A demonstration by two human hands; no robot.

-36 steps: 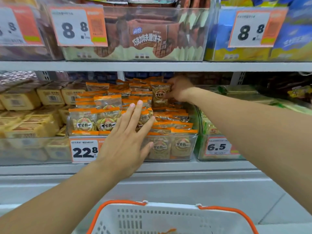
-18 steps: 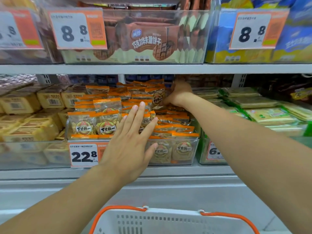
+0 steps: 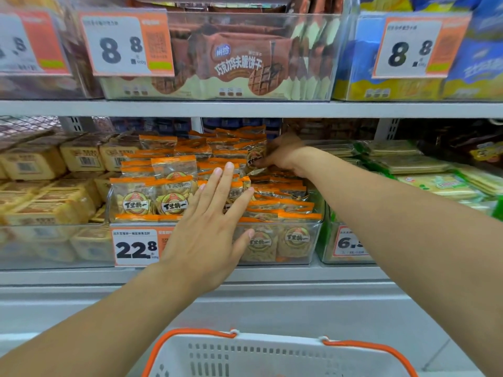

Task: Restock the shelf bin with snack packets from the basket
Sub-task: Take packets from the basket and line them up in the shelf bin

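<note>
Shop shelving (image 3: 245, 108) is carrying a clear bin (image 3: 310, 240) heaped with orange snack packets (image 3: 174, 186). Flat and spread, the left hand (image 3: 209, 235) is pressing the front packets; the right hand (image 3: 283, 156) is pinching one at the back. Below is sitting the white basket (image 3: 272, 355).

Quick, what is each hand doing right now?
Left hand: open, fingers straight against the front snack packets.
Right hand: grips an orange snack packet at the bin's back.
</note>
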